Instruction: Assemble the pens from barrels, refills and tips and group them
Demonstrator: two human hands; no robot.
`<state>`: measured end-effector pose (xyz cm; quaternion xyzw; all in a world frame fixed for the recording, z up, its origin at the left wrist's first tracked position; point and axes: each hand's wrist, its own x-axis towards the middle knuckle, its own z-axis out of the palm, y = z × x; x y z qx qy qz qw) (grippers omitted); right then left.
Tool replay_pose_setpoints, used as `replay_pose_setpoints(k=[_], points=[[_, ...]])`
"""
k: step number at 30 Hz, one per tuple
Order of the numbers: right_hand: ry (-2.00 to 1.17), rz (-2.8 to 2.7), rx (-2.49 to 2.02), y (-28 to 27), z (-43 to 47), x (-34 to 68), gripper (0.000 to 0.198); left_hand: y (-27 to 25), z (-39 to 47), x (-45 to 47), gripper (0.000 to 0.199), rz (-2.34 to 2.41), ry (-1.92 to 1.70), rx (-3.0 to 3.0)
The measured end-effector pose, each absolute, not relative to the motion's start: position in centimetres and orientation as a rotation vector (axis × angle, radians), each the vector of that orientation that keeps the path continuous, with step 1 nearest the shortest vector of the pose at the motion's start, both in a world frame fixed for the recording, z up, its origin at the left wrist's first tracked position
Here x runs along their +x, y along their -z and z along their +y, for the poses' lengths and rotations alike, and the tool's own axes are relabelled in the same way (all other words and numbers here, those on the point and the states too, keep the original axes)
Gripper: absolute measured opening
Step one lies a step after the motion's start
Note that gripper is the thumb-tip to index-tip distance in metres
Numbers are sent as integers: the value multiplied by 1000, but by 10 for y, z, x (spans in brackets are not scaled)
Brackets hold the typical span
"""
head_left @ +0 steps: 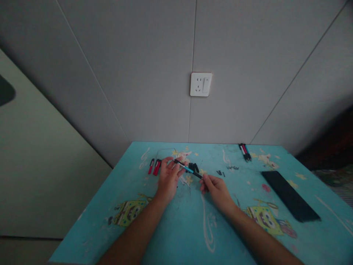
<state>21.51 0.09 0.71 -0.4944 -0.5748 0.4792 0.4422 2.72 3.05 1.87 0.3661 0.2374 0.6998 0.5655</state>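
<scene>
A pen [188, 169] with a blue-and-white barrel and black ends is held aslant above the table. My left hand [168, 176] grips its upper left end between thumb and fingers. At the lower right end, my right hand [213, 187] pinches the black tip part. Behind the pen lie several short black pen parts [195, 167]. Thin white sticks, perhaps refills [183, 180], rest just below it. Left of my left hand are several red pen barrels [156, 167] with black ends.
Several pens [245, 152] lie together at the table's back right. Small springs [233, 168] and little dark pieces [220, 173] are right of centre. A flat black pad [289, 195] lies on the right of the blue patterned table [187, 228]. A wall with a socket [201, 84] stands behind.
</scene>
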Motion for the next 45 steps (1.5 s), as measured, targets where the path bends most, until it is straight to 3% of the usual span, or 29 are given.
replay_pose_setpoints(k=[2,8,15,18,21,24,31,38,45], points=[[-1207,-1446,-1209,-6,0,214,46,-19,31,27,32,542,-1656,863],[-1010,-1556,-1189,-10,-2,216,24,-21,32,25,33,514,-1661,850],[-894,-1776,-1156,-15,-8,213,30,-24,29,27,33,477,-1633,861],[-1028,-1674,-1138,-14,-10,207,43,-25,28,27,33,468,-1603,850],[-1376,-1429,-1053,-11,-10,200,59,-26,28,26,31,446,-1584,852],[-1603,-1337,-1008,-10,-11,197,63,-26,28,24,30,436,-1589,847],[-1352,-1479,-1107,-9,-13,198,44,-28,27,24,33,424,-1540,840],[-1113,-1622,-1195,-5,-22,193,42,-27,21,29,63,560,-1402,977],[-1498,-1431,-1082,-13,-31,181,59,-27,21,27,63,537,-1341,973]])
